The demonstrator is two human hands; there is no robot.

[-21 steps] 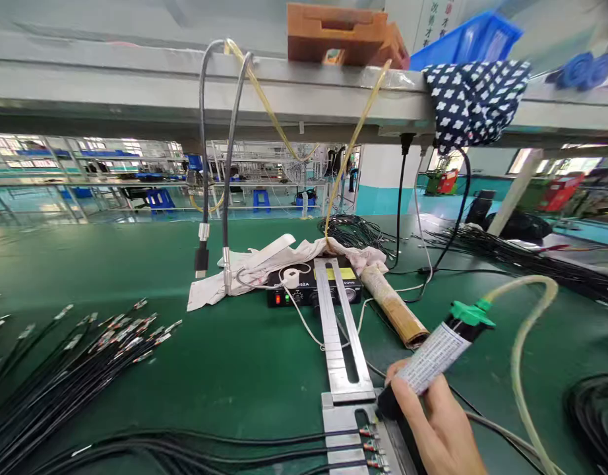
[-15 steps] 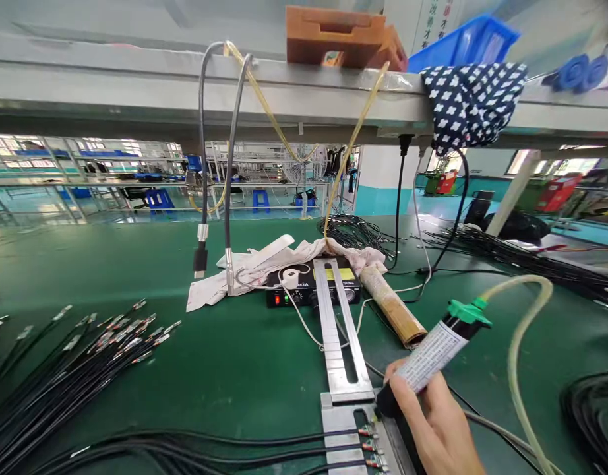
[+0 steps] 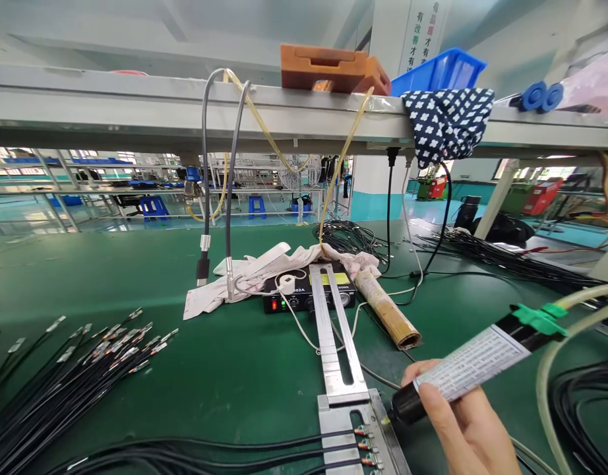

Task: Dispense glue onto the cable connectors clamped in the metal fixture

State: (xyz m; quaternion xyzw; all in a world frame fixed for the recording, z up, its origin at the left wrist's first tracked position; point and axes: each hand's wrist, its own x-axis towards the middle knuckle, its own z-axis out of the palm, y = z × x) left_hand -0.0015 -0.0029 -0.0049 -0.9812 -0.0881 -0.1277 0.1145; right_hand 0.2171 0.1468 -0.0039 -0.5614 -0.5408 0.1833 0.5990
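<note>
Across the whole lower view stretches a green workbench (image 3: 244, 369), and over it runs a grey shelf (image 3: 136, 105) that carries an orange block (image 3: 334, 66), a blue bin (image 3: 440, 69) and a dark spotted cloth (image 3: 447, 122) hanging over the edge. Black cables (image 3: 61, 382) with metal ends lie fanned out on the left of the bench, and more dark cable is heaped at the far right. Near the middle sits a crumpled white rag (image 3: 264, 270), touching a small black control box (image 3: 308, 293) with red and green lights; a cardboard tube (image 3: 388, 310) lies just beside the box on its right. A slotted metal bar (image 3: 336, 336) runs from the box toward the camera and ends at a metal fixture (image 3: 353, 429), where three thin cables are laid side by side with their small connectors (image 3: 366, 445) resting on the plate. At the lower right the right hand (image 3: 469, 429) is closed around a glue syringe (image 3: 475, 366) — a black barrel with a white printed label and a green cap — held tilted, its dark lower end just beside the fixture, above the connectors' right side. A pale hose (image 3: 546, 369) leaves the green cap and loops down to the right. The left hand is out of sight.
</note>
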